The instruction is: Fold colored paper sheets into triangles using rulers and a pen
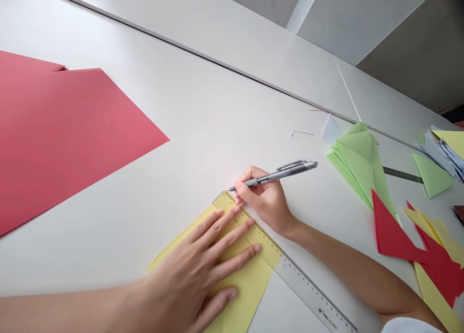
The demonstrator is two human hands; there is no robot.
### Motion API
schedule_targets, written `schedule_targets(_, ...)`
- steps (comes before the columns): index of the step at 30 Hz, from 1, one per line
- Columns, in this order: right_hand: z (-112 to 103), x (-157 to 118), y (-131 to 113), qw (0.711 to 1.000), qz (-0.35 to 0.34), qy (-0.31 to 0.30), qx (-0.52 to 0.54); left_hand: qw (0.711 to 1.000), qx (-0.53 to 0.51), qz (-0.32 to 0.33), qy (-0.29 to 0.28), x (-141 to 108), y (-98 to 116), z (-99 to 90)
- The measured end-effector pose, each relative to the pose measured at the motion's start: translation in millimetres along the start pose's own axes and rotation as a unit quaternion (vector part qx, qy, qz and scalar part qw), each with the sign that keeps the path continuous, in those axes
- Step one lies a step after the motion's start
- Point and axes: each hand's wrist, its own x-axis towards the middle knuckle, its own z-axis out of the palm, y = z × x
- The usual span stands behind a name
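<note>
My left hand [203, 260] lies with fingers spread over a clear plastic ruler [308, 284] and the yellow paper [250, 289] under it. The ruler runs slantwise along the paper's upper right edge and reaches past it to the lower right. In my right hand [270, 202] is a grey and black pen [286, 172], gripped near its point. The tip touches down, or nearly so, at the ruler's upper left end; exact contact I cannot tell. Part of the yellow paper is hidden by my left hand.
Large red sheets [72, 135] lie at the left. On the right are a stack of folded green paper [358, 159], red paper pieces [395, 231], yellow pieces [433, 280] and a pile of white papers [444, 154]. A dark seam [188, 49] crosses the white table.
</note>
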Motion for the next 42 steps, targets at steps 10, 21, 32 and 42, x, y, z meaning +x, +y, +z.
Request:
schedule_targets(10, -0.5, -3.7, -1.9, 0.998, -0.021, 0.021, -0.056, 1.000, 0.008, -0.003, 0.018, 0.1, -0.2, -1.3)
schedule_targets(21, -0.3, -5.4, 0.6, 0.998, -0.006, 0.014, -0.056, 1.000, -0.003, -0.013, 0.021, -0.6, 0.8, 1.1)
schedule_targets(32, 0.2, -5.0, -0.1, 0.998, -0.016, 0.006, -0.058, 1.000, 0.019, 0.002, 0.009, 0.5, 0.8, -1.6)
schedule_targets(42, 0.5, -4.5, 0.1, 0.998, -0.023, 0.001, -0.056, 0.999, 0.030, -0.001, 0.018, 0.9, -0.3, -0.6)
